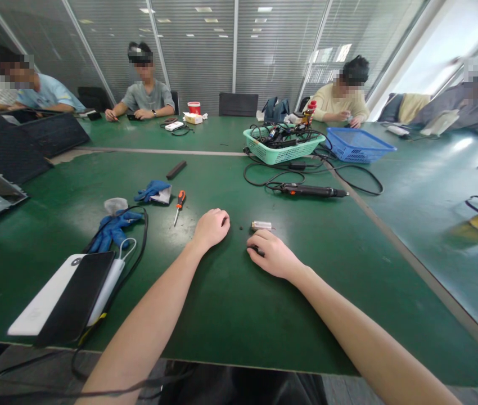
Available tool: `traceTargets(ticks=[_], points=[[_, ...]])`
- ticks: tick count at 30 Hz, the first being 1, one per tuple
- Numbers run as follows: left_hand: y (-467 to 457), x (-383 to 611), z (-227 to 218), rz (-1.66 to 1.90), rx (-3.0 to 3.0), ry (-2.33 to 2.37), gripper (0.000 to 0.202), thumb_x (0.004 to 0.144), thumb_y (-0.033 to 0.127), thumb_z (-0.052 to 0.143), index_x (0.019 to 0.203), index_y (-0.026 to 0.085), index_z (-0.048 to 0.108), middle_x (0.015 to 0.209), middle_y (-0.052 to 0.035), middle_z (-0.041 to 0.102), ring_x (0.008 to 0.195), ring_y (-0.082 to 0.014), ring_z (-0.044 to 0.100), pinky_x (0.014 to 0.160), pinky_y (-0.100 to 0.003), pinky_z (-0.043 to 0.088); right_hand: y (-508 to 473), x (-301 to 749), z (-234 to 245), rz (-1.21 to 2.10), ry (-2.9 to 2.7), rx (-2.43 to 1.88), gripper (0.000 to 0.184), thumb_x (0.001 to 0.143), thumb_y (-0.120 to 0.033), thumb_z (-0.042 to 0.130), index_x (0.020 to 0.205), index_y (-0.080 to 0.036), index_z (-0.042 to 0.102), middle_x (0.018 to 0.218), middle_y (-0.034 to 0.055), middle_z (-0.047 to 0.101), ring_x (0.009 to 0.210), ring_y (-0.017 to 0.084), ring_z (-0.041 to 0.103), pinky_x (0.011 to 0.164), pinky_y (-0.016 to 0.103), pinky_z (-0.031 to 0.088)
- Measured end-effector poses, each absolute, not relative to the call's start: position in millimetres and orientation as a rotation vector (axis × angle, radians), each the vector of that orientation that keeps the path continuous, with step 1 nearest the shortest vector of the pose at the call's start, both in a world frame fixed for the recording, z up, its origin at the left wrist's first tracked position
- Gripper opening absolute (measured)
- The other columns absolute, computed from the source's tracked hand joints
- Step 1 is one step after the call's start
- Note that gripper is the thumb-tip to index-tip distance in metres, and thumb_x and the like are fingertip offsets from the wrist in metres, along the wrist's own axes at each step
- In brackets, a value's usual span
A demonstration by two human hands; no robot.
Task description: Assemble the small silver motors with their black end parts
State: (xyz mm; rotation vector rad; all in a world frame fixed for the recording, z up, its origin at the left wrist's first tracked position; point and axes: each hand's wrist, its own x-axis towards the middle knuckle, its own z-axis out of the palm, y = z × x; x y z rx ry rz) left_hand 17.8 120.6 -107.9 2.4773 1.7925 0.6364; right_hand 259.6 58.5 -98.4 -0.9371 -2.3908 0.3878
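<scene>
My left hand [212,230] rests on the green table with its fingers curled; a bit of something dark shows at the fingertips, too small to name. To its right, my right hand [275,256] is closed around a small dark piece [257,250] whose kind I cannot make out. Just beyond the right hand lies a small silvery cylinder [261,225], like a battery cell or little motor. A tiny dark bit [241,228] sits on the table between my hands. An orange-and-black screwdriver [179,207] lies left of my left hand.
Blue gloves [115,228], a phone-like black slab [76,298] and cables lie at left. A black electric screwdriver [312,190] trails its cord beyond my hands. Behind it stand a green basket [279,154] of cables and a blue basket [359,151]. Several people sit around the table.
</scene>
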Motion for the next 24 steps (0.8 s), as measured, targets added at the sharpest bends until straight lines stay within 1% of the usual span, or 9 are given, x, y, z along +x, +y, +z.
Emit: traceTargets(ticks=[5,12,19,24], points=[[119.8,17.8,-106.8,0.635,2.468,1.792,0.020,0.095,0.024,0.050,0.091,0.021,0.069,0.093,-0.0072,0.068,0.090,-0.0220,0.061,0.082,-0.033,0.048,56.2,257.4,-99.0,0.335,-2.340,-0.972,0.010,0.095,-0.019,0.056,0.100,-0.022,0.064,0.103,0.0081,0.063,0.101,0.023,0.061,0.093,0.039,0.053],[118.9,17.4,-105.3,0.627,2.469,1.795,0.020,0.095,0.024,0.050,0.091,0.021,0.069,0.094,-0.0070,0.068,0.090,-0.0217,0.062,0.081,-0.033,0.049,55.1,254.6,-103.8,0.232,-2.351,-1.062,0.009,0.095,-0.020,0.056,0.098,-0.022,0.064,0.100,0.0083,0.063,0.101,0.024,0.061,0.091,0.039,0.054],[118.1,16.6,-105.5,0.639,2.454,1.783,0.020,0.095,0.024,0.050,0.090,0.021,0.069,0.094,-0.0076,0.068,0.091,-0.0224,0.062,0.082,-0.034,0.049,54.9,257.4,-104.8,0.189,-2.378,-1.113,0.008,0.097,-0.023,0.054,0.098,-0.021,0.062,0.098,0.0081,0.061,0.094,0.024,0.060,0.084,0.038,0.054],[117.5,15.9,-104.2,0.643,2.450,1.782,0.019,0.095,0.023,0.051,0.090,0.021,0.069,0.093,-0.0074,0.068,0.090,-0.0221,0.062,0.082,-0.034,0.049,55.1,267.5,-100.2,0.201,-2.431,-1.062,0.008,0.097,-0.022,0.053,0.098,-0.021,0.061,0.098,0.0080,0.061,0.095,0.024,0.060,0.087,0.039,0.053]])
